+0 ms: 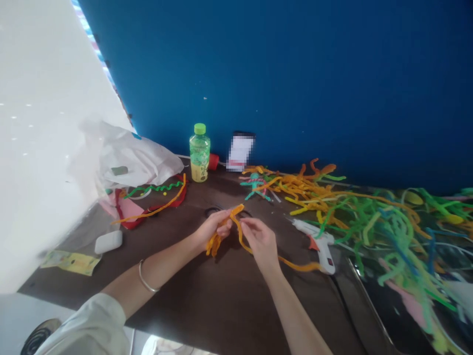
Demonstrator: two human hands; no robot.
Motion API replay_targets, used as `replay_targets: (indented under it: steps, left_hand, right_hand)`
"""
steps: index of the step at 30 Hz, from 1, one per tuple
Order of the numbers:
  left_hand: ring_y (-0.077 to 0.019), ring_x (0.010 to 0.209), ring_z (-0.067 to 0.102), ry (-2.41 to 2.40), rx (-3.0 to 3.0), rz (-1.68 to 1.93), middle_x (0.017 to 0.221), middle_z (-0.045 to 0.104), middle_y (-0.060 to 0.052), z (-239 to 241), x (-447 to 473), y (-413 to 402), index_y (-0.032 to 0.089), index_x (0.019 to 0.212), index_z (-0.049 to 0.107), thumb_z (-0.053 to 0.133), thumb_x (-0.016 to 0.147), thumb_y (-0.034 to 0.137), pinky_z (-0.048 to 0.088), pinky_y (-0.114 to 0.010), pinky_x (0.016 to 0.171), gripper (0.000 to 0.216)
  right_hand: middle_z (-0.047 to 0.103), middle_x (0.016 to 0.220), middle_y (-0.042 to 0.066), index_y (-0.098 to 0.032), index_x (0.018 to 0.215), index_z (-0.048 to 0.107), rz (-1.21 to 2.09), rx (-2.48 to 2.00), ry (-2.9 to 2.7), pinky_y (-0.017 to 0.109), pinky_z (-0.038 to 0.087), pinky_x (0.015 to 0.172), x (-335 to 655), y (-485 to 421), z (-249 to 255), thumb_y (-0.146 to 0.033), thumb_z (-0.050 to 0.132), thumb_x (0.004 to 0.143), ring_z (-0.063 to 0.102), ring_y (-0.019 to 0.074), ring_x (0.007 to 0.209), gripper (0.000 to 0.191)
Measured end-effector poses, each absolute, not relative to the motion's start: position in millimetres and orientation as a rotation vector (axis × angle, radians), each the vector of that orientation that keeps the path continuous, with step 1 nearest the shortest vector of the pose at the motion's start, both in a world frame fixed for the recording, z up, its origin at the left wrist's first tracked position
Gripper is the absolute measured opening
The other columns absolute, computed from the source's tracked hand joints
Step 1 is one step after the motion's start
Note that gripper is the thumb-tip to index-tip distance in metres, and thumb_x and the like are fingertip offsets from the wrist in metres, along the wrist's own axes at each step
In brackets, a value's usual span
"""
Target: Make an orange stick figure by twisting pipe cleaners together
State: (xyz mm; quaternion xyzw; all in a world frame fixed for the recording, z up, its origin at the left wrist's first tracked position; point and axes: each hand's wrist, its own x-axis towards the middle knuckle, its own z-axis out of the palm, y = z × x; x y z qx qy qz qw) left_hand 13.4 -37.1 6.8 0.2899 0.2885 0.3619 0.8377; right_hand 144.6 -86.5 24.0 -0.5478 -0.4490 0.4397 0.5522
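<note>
Near the middle of the dark table [221, 305], my left hand [214, 227] is closed around a bent bundle of orange pipe cleaners [213, 245], whose folded end sticks out above the fingers. My right hand [260, 241] pinches a long orange pipe cleaner [242, 236] close beside the bundle. That strand runs from the bundle past my right wrist, and its tail lies toward the glue gun. Part of the bundle is hidden inside my left fingers. Behind my hands lies a pair of dark-handled scissors [213, 211], partly covered.
A white glue gun [314, 236] lies at the right, its cord running forward. Beyond it spread heaps of orange pipe cleaners [295, 185] and green ones [384, 222]. A drink bottle [200, 153], a phone [241, 150] and a small figure [254, 185] stand behind; a white case [108, 242] lies left.
</note>
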Motion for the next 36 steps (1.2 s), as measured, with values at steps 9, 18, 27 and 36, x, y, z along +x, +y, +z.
replay_targets:
  steps: [9, 18, 27, 36]
  left_hand:
    - [0.0002, 0.03, 0.026, 0.566, 0.784, 0.707, 0.049, 0.051, 0.004, 11, 18, -48, 0.014, 0.065, 0.044, 0.058, 0.071, 0.042, 0.022, -0.015, 0.034, 0.032]
    - [0.0002, 0.03, 0.025, 0.581, 0.826, 0.653, 0.046, 0.048, 0.005, 12, 17, -47, 0.013, 0.065, 0.045, 0.057, 0.071, 0.044, 0.019, -0.016, 0.034, 0.034]
    - [0.0009, 0.031, 0.023, 0.584, 0.852, 0.67, 0.045, 0.043, 0.006, 8, 19, -47, 0.013, 0.061, 0.046, 0.057, 0.071, 0.046, 0.017, -0.016, 0.034, 0.036]
    - [0.0007, 0.031, 0.02, 0.598, 0.837, 0.663, 0.042, 0.037, 0.007, 3, 20, -48, 0.013, 0.057, 0.045, 0.057, 0.07, 0.047, 0.018, -0.016, 0.034, 0.039]
  right_hand:
    - [0.06, 0.065, -0.002, -0.019, 0.07, 0.055, 1.356, -1.016, -0.684, 0.024, 0.045, 0.056, 140, -86, 17, -0.032, 0.065, 0.069, 0.056, 0.0102, 0.056, 0.016]
    - [0.06, 0.06, -0.001, -0.021, 0.071, 0.054, 1.537, -0.893, -0.689, 0.027, 0.046, 0.05, 136, -86, 20, -0.043, 0.058, 0.072, 0.058, 0.0153, 0.056, 0.022]
    - [0.059, 0.057, 0.001, -0.022, 0.066, 0.053, 1.519, -0.973, -0.626, 0.029, 0.045, 0.047, 132, -85, 24, -0.053, 0.055, 0.069, 0.057, 0.0167, 0.054, 0.031]
    - [0.055, 0.049, -0.001, -0.02, 0.068, 0.056, 1.565, -0.958, -0.536, 0.029, 0.046, 0.049, 131, -84, 19, -0.05, 0.053, 0.071, 0.057, 0.0172, 0.054, 0.03]
